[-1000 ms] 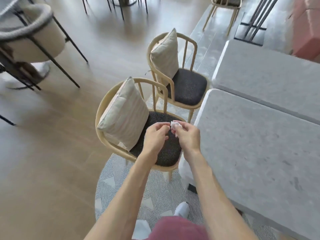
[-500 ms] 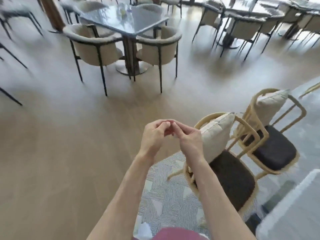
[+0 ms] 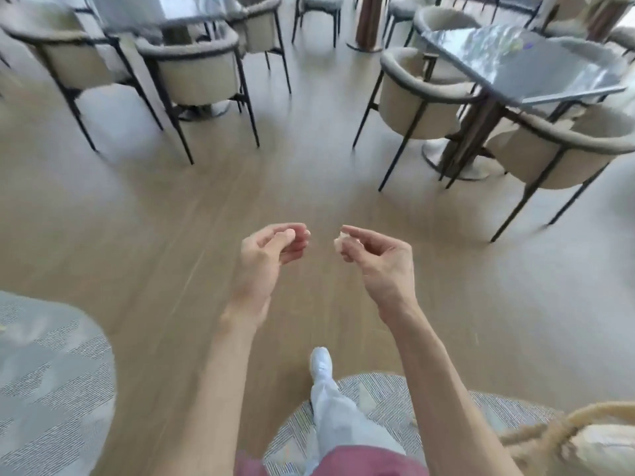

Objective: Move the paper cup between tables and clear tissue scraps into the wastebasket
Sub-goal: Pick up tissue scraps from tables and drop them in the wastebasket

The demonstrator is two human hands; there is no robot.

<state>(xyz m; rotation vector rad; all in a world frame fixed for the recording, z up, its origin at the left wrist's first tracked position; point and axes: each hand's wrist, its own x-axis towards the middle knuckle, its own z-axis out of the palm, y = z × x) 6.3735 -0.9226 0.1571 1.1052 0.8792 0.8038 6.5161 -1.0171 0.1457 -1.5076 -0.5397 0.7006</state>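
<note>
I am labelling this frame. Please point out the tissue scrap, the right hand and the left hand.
tissue scrap (image 3: 338, 242), head view, white tip at the fingertips.
right hand (image 3: 379, 262), head view, its back.
left hand (image 3: 266, 259), head view, thumb base.

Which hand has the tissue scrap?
The right hand: it pinches a small white tissue scrap at its fingertips. The left hand has its fingers loosely curled, with no scrap visible in it.

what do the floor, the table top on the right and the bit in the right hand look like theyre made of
Floor: looks like wood or wood-look planks, matte tan with faint grain lines.
Table top: probably polished stone or glass; dark, glossy, mirroring the room.
Scrap pinched by the right hand: likely crumpled tissue; whitish and soft-edged, but small and blurred.
</note>
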